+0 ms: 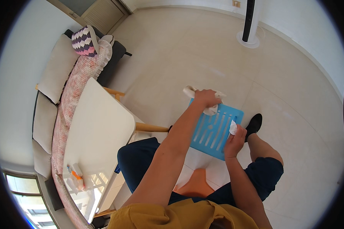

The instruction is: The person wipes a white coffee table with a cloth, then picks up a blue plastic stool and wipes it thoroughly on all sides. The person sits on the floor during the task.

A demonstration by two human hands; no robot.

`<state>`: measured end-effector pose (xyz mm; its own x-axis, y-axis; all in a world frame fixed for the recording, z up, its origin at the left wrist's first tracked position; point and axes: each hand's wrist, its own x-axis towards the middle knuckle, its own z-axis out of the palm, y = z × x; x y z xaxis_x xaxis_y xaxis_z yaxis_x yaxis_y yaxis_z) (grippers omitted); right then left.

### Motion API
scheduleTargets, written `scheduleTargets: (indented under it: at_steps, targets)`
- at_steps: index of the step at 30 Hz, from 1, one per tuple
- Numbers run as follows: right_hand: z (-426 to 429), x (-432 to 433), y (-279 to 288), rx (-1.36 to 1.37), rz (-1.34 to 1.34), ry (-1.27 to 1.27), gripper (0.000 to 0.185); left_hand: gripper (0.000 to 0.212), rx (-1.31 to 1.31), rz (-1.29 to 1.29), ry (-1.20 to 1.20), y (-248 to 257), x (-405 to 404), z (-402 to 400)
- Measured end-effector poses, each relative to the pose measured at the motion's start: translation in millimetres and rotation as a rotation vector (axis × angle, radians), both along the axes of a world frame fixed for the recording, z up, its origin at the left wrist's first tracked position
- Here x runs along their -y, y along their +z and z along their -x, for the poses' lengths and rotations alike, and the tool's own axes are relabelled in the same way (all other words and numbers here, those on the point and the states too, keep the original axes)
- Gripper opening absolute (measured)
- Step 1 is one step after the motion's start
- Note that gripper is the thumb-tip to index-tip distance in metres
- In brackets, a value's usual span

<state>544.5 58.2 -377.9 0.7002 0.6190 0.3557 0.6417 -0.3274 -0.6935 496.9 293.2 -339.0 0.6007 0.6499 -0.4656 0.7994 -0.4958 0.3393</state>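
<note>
A blue slatted plastic stool (215, 131) stands between my knees, its top facing me. My left hand (207, 98) presses a cream cloth (210, 110) against the far left corner of the stool, and part of the cloth sticks out beyond the edge. At the right edge of the stool is my right hand (235, 141), with a small white piece of tissue or paper (233, 127) between thumb and fingers. Whether that hand also grips the stool's edge, I cannot tell. Beneath me shows part of an orange plastic seat (196, 184).
A white table (103, 120) with wooden legs stands at my left, bearing an orange-and-clear item (77, 176). Behind it runs a sofa with a pink cover (74, 83) and a patterned cushion (84, 41). A white and black tower appliance (248, 34) stands on the tiled floor near the far wall.
</note>
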Motion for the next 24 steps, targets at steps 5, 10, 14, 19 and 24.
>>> scheduleTargets:
  at_steps: [5, 10, 14, 19, 24]
  targets:
    - [0.9, -2.0, 1.1, 0.022, -0.008, -0.006, 0.041, 0.052, 0.235, -0.133, -0.114, -16.4, 51.8, -31.0]
    - [-0.9, -1.7, 5.3, 0.029, 0.013, -0.019, 0.044, 0.062, 0.433, -0.432, -0.25, -28.2, 74.3, 21.4]
    - [-1.6, 1.0, 5.5, 0.031, 0.033, -0.037, 0.046, 0.063, 0.309, -0.592, -0.057, -28.5, 60.3, 69.7]
    - [-1.9, 0.4, -0.5, 0.019, 0.011, -0.044, 0.043, 0.066, 0.29, -0.562, 0.083, -29.8, 92.8, 102.0]
    - [-2.0, -1.2, -6.7, 0.01, -0.01, -0.069, 0.035, 0.07, 0.283, -0.529, 0.05, -30.7, 189.3, 149.7]
